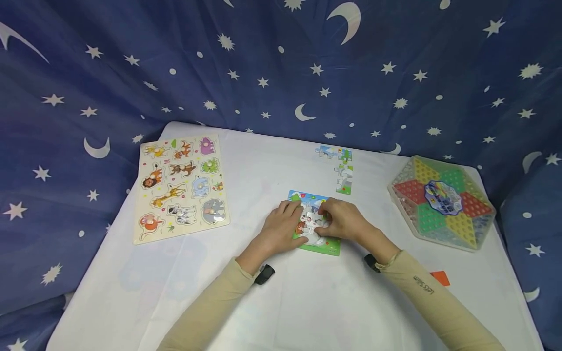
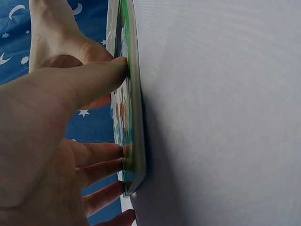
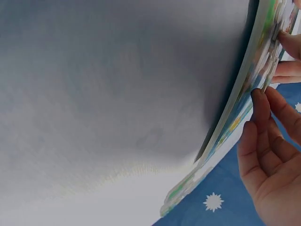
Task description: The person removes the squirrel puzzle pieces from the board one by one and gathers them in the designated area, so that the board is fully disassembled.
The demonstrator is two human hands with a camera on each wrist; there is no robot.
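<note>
Small rectangular cardboard jigsaw board with a green and blue border (image 1: 324, 250) lies flat around the middle of the table (image 1: 338, 302), its long axis running from the near edge toward the far edge, the far end leaning toward the far left corner. The relation that counts, I judge, is between its pale central pieces (image 1: 310, 224) and the right hand (image 1: 347, 219): they lie just to the left of that hand's bent fingers, which come in over the board's right side, tips touching the picture with a small gap between index finger and thumb; whether a piece is gripped there I cannot tell. The left hand (image 1: 281, 226) lies across the left side, fingers loosely extended and spread from the thumb, touching the board without being wrapped round it. Beyond, near the table's far edge, loose grey, blue and green jigsaw pieces (image 1: 345, 178) form a bent row, nearer the right hand. Farther out, a pale wooden animal peg puzzle (image 1: 184, 229) lies toward the far left corner, and a clear hexagonal plastic game box (image 1: 444, 197) toward the far right corner.
</note>
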